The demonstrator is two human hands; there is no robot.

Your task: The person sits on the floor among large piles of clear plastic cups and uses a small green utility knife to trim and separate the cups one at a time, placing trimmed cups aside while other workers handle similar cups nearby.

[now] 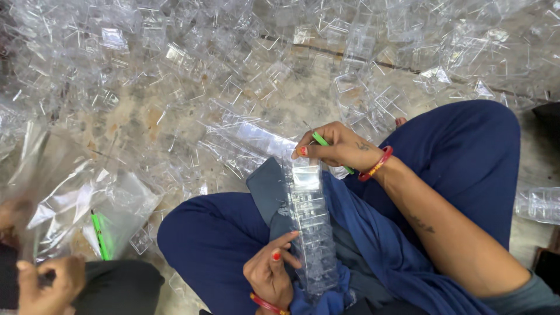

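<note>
fingers (308, 153) amid loose clear boxes (233, 87)

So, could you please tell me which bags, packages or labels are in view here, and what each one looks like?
Long clear sleeve: on the lap, stacked with clear plastic pieces, held by left hand and right hand.
Clear plastic bag: at left, crumpled, green strip inside, near another person's hand.
Flat clear bags: on the floor ahead, shiny.
No labels, signs or screens visible.
</note>
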